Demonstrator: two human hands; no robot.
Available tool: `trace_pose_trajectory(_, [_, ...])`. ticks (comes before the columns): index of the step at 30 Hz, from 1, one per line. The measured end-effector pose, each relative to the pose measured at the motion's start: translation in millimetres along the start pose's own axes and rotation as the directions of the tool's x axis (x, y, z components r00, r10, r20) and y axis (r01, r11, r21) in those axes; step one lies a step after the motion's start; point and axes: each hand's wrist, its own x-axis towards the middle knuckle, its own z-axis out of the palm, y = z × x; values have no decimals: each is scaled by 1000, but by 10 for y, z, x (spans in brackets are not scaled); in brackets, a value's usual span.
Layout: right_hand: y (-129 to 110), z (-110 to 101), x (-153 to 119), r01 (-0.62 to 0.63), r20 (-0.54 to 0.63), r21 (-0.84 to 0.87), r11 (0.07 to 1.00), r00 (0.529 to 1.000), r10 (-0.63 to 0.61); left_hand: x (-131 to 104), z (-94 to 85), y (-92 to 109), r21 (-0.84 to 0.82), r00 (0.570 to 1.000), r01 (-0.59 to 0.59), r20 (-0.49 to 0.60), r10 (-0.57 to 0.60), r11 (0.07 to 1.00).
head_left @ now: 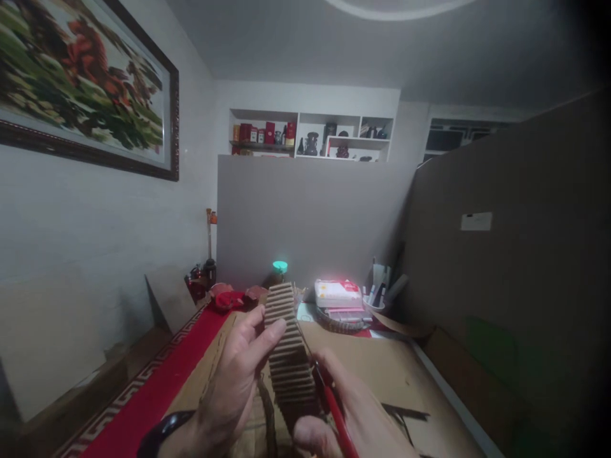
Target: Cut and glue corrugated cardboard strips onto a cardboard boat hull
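Observation:
A strip of corrugated cardboard (286,343), its ridges facing me, is held up at a tilt in the middle of the view. My left hand (238,362) is closed on its left edge, thumb lying over the ridges. At the lower right edge, my right hand (353,407) grips a slim red-handled tool (338,410). The tool's narrow dark tip touches or nearly touches the strip's edge; its exact kind cannot be made out. My right thumb is by the strip's shadowed lower end. Beneath both hands lies a large sheet of cardboard (377,362).
A red cloth (157,388) with a white border covers the table's left side. At the back stand a white-and-red package (338,294), a coiled ridged strip (341,324), a pen cup (375,304) and a red bowl (228,301). Grey panels (310,216) rise behind and at right.

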Motion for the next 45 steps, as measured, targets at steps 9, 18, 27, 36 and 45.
trace_pose_trajectory(9, [64,89,-21,-9,-21,-3,1000,1000,9,-33,3,-118,4,998,12,55,-12,1000])
trace_pose_trajectory(18, [194,129,-17,-23,-10,-138,990,1000,22,-27,-15,-146,-4,1000,-11,16,11,1000])
trace_pose_trajectory(27, [246,133,-54,-18,-45,-214,977,999,9,-27,10,-98,-7,1000,3,27,-3,1000])
trace_pose_trajectory(36, [117,10,-45,-34,-2,-284,958,999,35,-40,35,-125,79,995,12,100,-20,997])
trace_pose_trajectory(45, [187,-5,-61,-1,-65,-260,966,998,-17,-18,-49,-114,87,985,69,155,-82,994])
